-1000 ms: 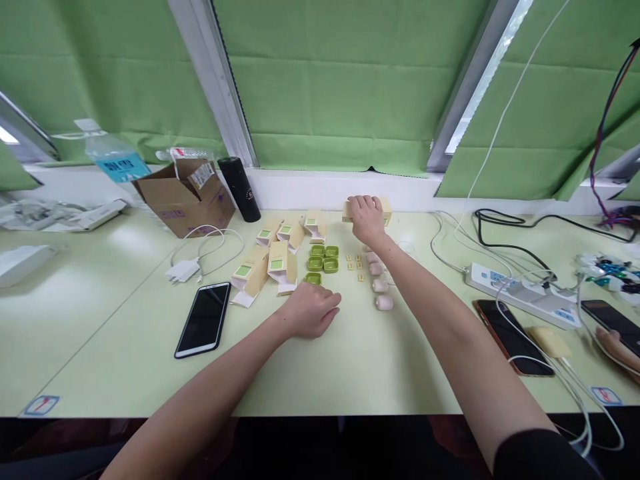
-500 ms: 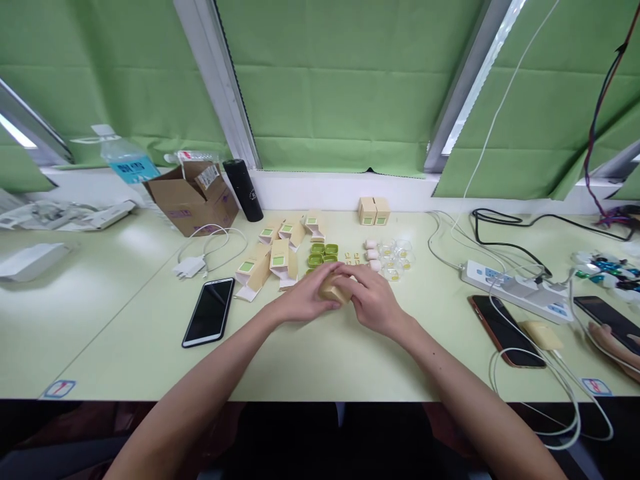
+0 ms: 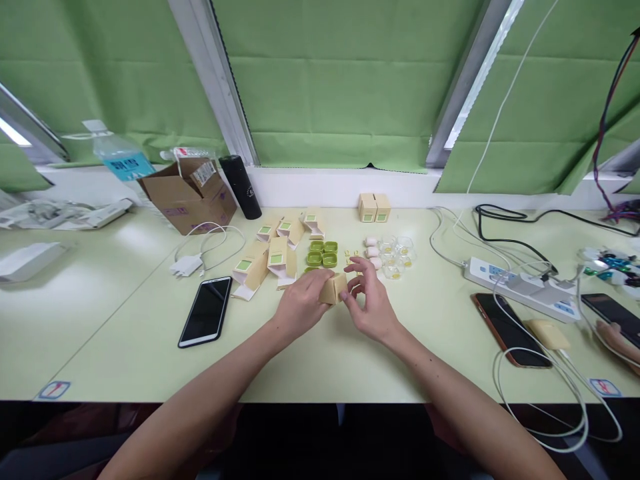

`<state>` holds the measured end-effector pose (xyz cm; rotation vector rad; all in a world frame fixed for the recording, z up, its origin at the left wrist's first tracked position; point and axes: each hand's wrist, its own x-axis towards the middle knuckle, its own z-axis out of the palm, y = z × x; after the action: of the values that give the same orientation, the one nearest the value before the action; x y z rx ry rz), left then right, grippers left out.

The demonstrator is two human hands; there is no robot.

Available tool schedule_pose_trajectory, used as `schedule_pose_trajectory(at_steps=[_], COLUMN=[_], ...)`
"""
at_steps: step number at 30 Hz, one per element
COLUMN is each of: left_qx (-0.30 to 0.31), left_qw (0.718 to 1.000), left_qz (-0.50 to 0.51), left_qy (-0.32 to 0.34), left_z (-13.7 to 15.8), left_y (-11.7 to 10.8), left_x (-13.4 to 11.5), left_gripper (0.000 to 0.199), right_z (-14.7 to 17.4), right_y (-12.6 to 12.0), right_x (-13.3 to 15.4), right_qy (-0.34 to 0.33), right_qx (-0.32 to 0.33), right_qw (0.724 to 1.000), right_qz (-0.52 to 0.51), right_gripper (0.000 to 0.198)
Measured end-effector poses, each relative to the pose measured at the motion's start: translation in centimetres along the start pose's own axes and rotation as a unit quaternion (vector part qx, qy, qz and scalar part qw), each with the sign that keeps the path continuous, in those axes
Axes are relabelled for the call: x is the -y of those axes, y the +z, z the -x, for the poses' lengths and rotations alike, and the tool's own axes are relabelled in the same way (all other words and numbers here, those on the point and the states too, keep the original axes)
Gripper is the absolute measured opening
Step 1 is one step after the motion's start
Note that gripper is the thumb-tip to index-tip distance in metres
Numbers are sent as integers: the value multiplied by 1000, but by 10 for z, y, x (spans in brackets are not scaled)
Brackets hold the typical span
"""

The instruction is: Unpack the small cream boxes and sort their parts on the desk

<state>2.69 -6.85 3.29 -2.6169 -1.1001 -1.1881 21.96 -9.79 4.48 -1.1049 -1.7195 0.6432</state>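
A small beige cardboard box (image 3: 329, 291) is held over the middle of the table. My left hand (image 3: 300, 301) is closed round its left side. My right hand (image 3: 371, 300) stands at the box's right end, fingers curved and apart, with the thumb tip at or against its edge. Just beyond the hands sit several small green trays (image 3: 316, 258), partly covered by my left hand. Tiny yellow pieces (image 3: 349, 253), pale pink rolls (image 3: 371, 252) and clear plastic cups (image 3: 393, 267) lie to the right of the trays. Several unfolded beige boxes (image 3: 253, 265) rest on the left.
Two closed beige boxes (image 3: 374, 208) stand by the wall. A phone (image 3: 206, 311), charger (image 3: 187, 265), brown carton (image 3: 193, 200) and black bottle (image 3: 241, 188) are on the left. A power strip (image 3: 520, 288), cables and another phone (image 3: 505, 327) lie right, beside another person's hand (image 3: 617, 340) holding a phone.
My right hand has moved back from the box and its fingers have spread. My left hand has turned over the box, whose right end now shows. The camera view has shifted slightly.
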Motion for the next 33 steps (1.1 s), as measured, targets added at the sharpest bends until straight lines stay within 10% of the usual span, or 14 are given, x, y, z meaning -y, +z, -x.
schedule_pose_trajectory(at_steps=[15, 28, 33], left_qx=[34, 9, 6], left_qw=[993, 985, 985], left_qz=[-97, 152, 169], left_qy=[66, -86, -14], left_z=[11, 16, 16], left_y=[11, 17, 18], left_x=[-4, -5, -3], left_gripper=[48, 62, 48], right_z=[8, 1, 1], right_y=[7, -4, -7], right_x=[1, -4, -1], right_qy=[-6, -14, -76], right_qx=[32, -109, -136], right_qw=[996, 994, 983], right_qz=[79, 19, 95], right_gripper=[75, 48, 24])
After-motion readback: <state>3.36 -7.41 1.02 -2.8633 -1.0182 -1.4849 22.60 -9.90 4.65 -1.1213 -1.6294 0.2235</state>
